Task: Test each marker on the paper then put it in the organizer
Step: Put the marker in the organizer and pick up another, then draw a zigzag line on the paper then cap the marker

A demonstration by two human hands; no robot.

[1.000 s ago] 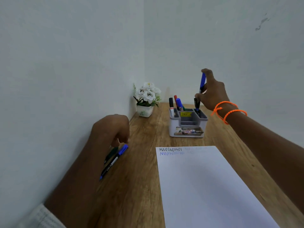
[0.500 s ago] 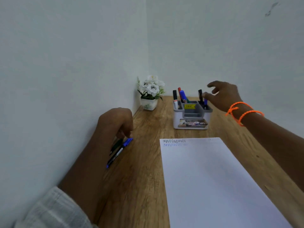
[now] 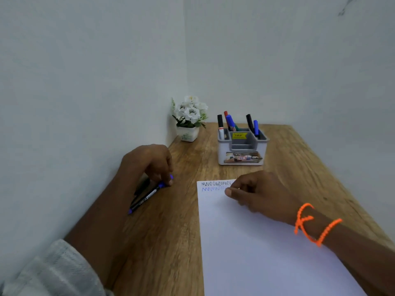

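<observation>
- Fingertips of the left hand (image 3: 154, 163) pinch the capped end of a blue marker (image 3: 149, 194) that lies flat on the surface (image 3: 171, 242) by the left wall; a darker marker (image 3: 142, 186) lies just beside it, partly under the hand. The grip looks light, probably the start of a pick-up.
- The right hand (image 3: 260, 193) is loosely curled and holds nothing, resting on the far end of the paper (image 3: 256, 253), likely to steady the sheet for the next stroke.
- Two scribbled test lines (image 3: 214, 186), one black and one blue, sit at the paper's far left corner, touching the right fingertips.
- The organizer (image 3: 242, 150) stands beyond the paper, several markers upright in its left and right compartments, so tested ones stay apart from the untested pair.
- A small flower pot (image 3: 188, 133) sits in the far corner, clear of the work.
</observation>
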